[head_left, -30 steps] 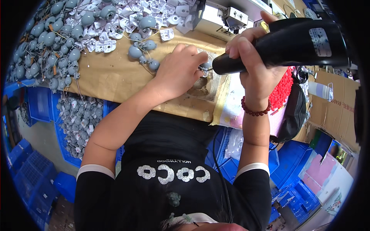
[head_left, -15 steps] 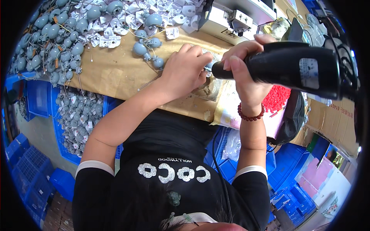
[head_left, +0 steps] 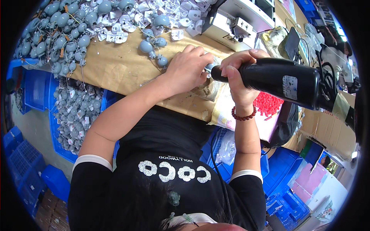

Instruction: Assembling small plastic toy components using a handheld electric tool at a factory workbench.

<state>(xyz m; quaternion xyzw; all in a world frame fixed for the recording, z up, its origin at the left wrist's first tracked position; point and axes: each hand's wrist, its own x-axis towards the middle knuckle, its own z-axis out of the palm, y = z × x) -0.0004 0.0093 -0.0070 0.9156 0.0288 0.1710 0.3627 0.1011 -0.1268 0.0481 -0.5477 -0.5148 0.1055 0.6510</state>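
Observation:
My right hand (head_left: 239, 77) is wrapped round a thick black corded electric screwdriver (head_left: 281, 80). It lies almost level, and its narrow end points left toward my left hand (head_left: 188, 69). The fingers of my left hand are curled closed on a small grey-blue rounded part (head_left: 210, 66), mostly hidden by them. The screwdriver's end meets that part or sits just beside it; the exact contact is covered. Just left of my left hand lies a small cluster of grey-blue round parts (head_left: 146, 46) with thin wires.
Heaped at the far left are grey-blue wired parts (head_left: 58, 42), with white plastic pieces (head_left: 116, 37) beside them. A white box-shaped machine (head_left: 227, 30) stands behind my hands. Red bits (head_left: 267, 103) lie on the right. A blue crate (head_left: 61, 144) of grey parts sits below the table edge.
The screwdriver's back end has swung a little left and down, and my right hand has shifted slightly left with it. My left hand keeps its grip. The whole view has shifted slightly.

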